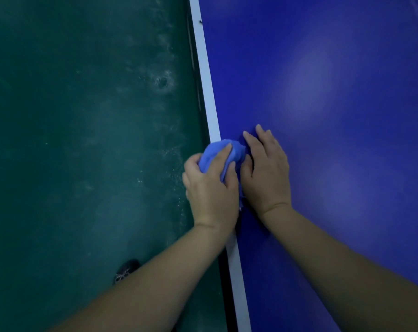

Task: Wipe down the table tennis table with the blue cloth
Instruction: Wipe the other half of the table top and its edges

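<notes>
A person bends over the side of a table tennis table (335, 116), working a bunched blue cloth (217, 152) along the white line (206, 80) that borders the blue top. The cloth sits just below the middle of the frame, right on that line at the table's edge. The left hand (211, 188) grips it, fingers curled over the wad and thumb tucked on its left side. The right hand (265, 171) lies flat on the blue surface just beside the cloth, fingers straight and holding nothing, its inner edge touching the fabric.

The step in hand looks like cleaning the edge strip. To do it well, the cloth would be better spread out than balled up, so more fabric meets the top. Steady downward pressure and long overlapping passes that follow the line would serve better than short dabs. A dark speck (200, 21) on the line near the top of the frame marks a spot yet to reach. The flat hand is best kept as a brace and off wiped areas, to avoid prints.

The green floor (83, 116) fills the left half, scuffed and dusty; a dark shoe (126, 270) shows at lower left.
</notes>
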A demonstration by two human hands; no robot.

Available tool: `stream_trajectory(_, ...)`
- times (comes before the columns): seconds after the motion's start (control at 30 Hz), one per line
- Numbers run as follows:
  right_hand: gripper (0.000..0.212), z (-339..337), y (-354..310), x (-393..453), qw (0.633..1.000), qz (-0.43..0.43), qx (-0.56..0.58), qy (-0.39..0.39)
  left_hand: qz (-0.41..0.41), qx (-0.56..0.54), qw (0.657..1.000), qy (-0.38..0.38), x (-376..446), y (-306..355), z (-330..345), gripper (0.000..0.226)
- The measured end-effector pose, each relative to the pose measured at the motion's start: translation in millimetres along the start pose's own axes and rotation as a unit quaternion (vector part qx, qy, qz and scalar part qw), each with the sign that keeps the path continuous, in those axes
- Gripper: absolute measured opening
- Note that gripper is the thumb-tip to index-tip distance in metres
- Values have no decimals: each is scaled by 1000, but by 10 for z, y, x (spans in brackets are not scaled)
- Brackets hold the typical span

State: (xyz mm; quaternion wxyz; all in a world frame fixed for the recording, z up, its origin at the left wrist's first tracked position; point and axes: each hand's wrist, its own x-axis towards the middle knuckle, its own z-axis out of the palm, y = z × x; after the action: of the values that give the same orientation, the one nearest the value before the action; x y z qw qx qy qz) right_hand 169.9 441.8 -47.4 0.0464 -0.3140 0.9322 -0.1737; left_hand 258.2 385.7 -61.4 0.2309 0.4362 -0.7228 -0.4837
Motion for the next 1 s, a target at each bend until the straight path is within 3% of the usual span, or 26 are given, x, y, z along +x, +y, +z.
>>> stream_trajectory(0.13, 45, 15, -3, -5, 1000, -7, 0, 4, -35, -72, 997, -11, 781, 167, 85, 32)
stream_trajectory(0.27, 42, 41, 31, 36, 998, -4, 49, 35, -108, -221, 969, -22, 1427, 177, 104, 33)
stream_trajectory(0.37, 42, 10, 20, 267, 995, 6, 83, 48, -180, -277, 944, -16, 1039, -47, 80, 23)
stream_trajectory(0.5, 42, 13, -95, 918, 999, -9, 48, 25, -287, -299, 909, -51, 656, -205, 58, 17)
stream_trajectory(0.63, 42, 32, -110, 1683, 1000, 17, 7, 21, -224, -295, 927, -62, 1740, -79, 222, 23)
stream_trajectory(0.73, 44, 55, -124, 2053, 999, 28, 5, 34, -229, -295, 925, -67, 2311, -41, 319, 33)
stream_trajectory(0.9, 44, 62, -131, 2106, 998, 44, 4, 43, -289, -328, 895, -91, 1674, -63, 190, 21)
stream_trajectory(1.0, 44, 55, -153, 2106, 998, 47, 4, 47, -255, -323, 908, -83, 1865, 61, 173, 20)
